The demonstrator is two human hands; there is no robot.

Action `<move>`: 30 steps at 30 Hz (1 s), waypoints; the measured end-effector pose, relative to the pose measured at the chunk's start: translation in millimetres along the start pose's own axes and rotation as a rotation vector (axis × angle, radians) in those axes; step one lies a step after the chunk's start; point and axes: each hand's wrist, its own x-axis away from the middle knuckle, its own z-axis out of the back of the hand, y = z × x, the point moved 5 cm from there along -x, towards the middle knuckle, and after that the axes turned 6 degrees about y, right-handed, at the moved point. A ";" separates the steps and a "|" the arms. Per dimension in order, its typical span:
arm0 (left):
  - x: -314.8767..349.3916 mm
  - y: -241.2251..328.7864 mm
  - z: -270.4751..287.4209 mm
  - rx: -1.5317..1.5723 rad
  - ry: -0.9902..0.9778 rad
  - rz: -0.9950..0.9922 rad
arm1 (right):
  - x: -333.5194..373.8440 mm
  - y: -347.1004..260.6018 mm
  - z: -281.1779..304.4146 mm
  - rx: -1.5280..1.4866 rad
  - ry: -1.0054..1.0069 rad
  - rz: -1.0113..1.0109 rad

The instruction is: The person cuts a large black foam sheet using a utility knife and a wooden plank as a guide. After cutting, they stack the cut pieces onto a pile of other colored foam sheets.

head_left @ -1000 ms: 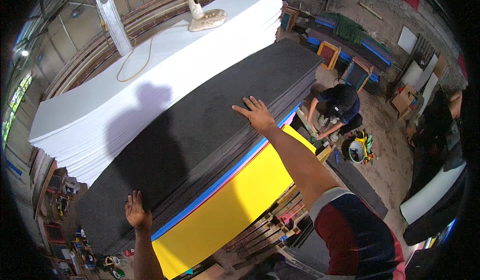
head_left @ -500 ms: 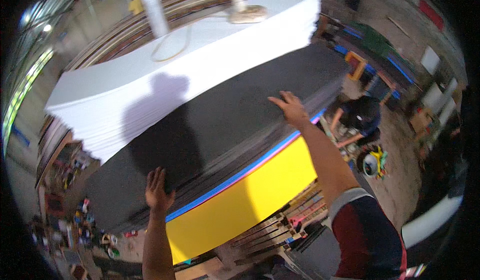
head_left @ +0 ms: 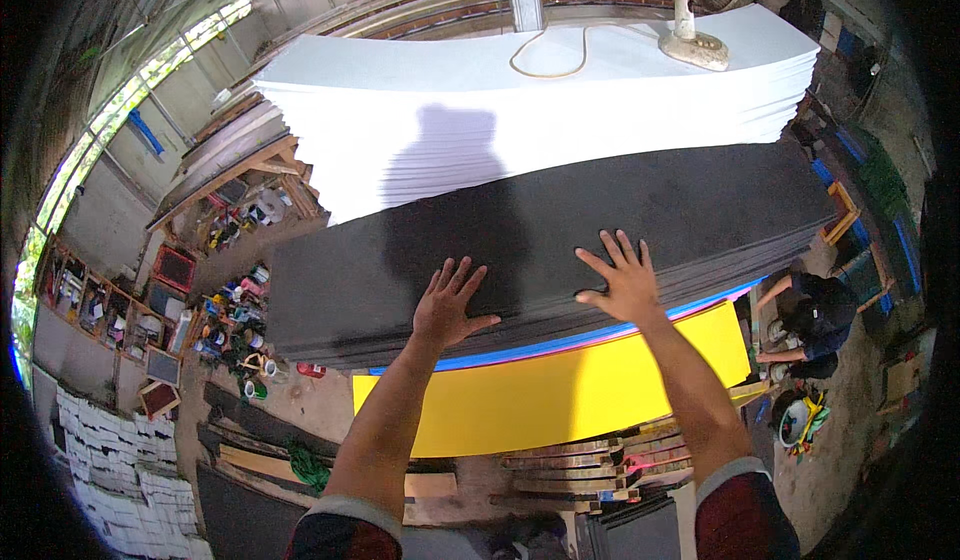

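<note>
The stack of black foam-like sheets (head_left: 700, 195) lies crosswise right in front of me, and both my hands are on top of it, near its closest edge. My left hand (head_left: 452, 305) rests palm down with its thumb stretched toward the other; my right hand (head_left: 628, 285) lies flat too, fingers fanned apart. Neither is gripping anything; they're just laid open on the upper sheet. My shadow (head_left: 450, 200) falls across the black stack and up the white one beyond. Along the black stack's near side, a blue layer (head_left: 480, 358) shows under it, and below that a wide yellow sheet (head_left: 490, 400) hangs out toward me, partly shaded. Wooden slats (head_left: 565, 468) show lower still on that same near side. Directly behind the black stack rises a taller stack of white sheets (head_left: 560, 125), with a dusty fan (head_left: 694, 52) standing on it and a looped cord (head_left: 551, 73) lying beside the fan. Off the black stack's right end a co-worker (head_left: 815, 315) bends low, a bucket (head_left: 795, 422) close by. Past its left end, jars and tools (head_left: 235, 325) clutter the floor.
</note>
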 end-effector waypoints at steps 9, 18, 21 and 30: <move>15.7 9.0 -3.0 -0.113 0.181 0.019 | -2.7 -4.6 -4.0 -0.031 0.101 -0.001; 18.2 9.2 -2.2 -0.107 0.224 0.006 | 38.2 -40.7 2.6 0.066 -0.065 -0.218; 18.7 4.1 -7.0 -0.099 0.200 0.018 | 74.5 -59.8 23.3 0.074 -0.227 -0.228; 106.4 108.3 -25.4 0.058 0.243 0.124 | 337.7 -108.6 84.2 0.006 -0.333 -0.509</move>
